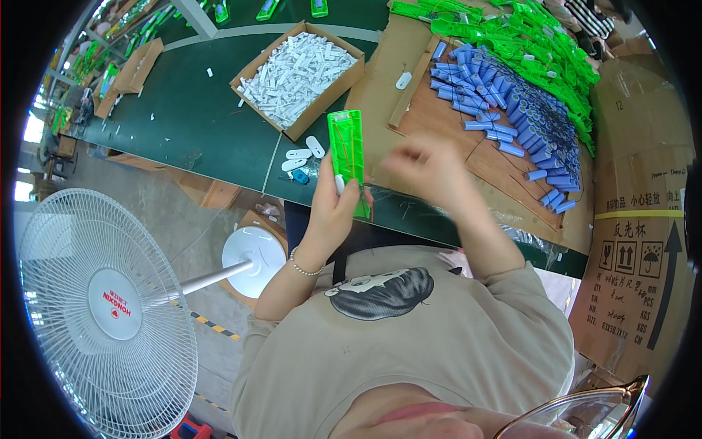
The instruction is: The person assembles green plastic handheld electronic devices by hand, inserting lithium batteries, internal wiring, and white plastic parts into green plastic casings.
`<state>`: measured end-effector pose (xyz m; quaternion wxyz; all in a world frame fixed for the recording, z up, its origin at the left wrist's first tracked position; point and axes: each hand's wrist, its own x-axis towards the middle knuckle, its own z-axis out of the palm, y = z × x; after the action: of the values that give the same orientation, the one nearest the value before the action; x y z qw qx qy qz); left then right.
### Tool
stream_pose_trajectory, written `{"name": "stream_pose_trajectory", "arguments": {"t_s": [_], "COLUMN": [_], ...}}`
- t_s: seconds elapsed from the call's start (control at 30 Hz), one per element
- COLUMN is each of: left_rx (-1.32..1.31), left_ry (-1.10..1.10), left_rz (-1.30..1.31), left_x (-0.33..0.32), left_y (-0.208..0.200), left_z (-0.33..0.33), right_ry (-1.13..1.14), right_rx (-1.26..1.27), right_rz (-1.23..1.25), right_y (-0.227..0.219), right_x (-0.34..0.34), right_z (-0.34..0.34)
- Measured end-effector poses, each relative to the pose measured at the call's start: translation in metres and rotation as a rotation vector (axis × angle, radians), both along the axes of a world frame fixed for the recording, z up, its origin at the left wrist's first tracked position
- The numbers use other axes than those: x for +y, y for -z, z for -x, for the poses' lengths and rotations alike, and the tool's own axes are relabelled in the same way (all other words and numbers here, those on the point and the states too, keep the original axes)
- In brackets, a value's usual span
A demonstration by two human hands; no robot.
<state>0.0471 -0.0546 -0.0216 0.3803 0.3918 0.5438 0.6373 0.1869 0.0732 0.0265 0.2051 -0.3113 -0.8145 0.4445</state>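
A long bright green plastic housing [346, 139] stands tilted up in my left hand [337, 196], the fingers wrapped round its lower part. Thin reddish wires run along its hollow inside. By my left thumb a small white oval piece [339, 184] shows against the housing. My right hand [424, 167] is just to the right of the housing, apart from it, over the cardboard. Motion smears its bent fingers, so what is in them, if anything, cannot be made out. Several white oval pieces [296, 154] and a small blue piece [300, 176] lie left of my left hand.
A cardboard box [322, 104] full of small white parts stands on the green table [191, 95]. At right, blue cylindrical cells with dark wires [523, 121] cover a brown board, and green housings [526, 44] are heaped behind. A white fan [110, 307] and a tall carton [636, 219] flank me.
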Motion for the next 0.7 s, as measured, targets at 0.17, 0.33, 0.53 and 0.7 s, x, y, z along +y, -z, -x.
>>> {"name": "stream_pose_trajectory", "arguments": {"t_s": [0.17,0.33,0.53,0.7], "left_rx": [-0.229,-0.249,-0.230,-0.177], "left_ry": [0.105,0.156,0.085,0.067], "left_rz": [0.007,0.017,0.010,0.047], "left_x": [0.001,0.001,0.000,0.007], "left_y": [0.004,-0.002,0.011,0.004], "left_z": [0.004,-0.001,0.009,0.001], "right_ry": [0.326,0.192,0.099,0.067], "right_rx": [-0.286,-0.573,0.168,0.506], "right_rz": [-0.723,-0.986,-0.262,0.450], "right_y": [0.040,0.066,0.019,-0.005], "right_x": [0.121,0.156,0.090,0.003], "right_z": [-0.011,-0.002,0.012,0.031]}}
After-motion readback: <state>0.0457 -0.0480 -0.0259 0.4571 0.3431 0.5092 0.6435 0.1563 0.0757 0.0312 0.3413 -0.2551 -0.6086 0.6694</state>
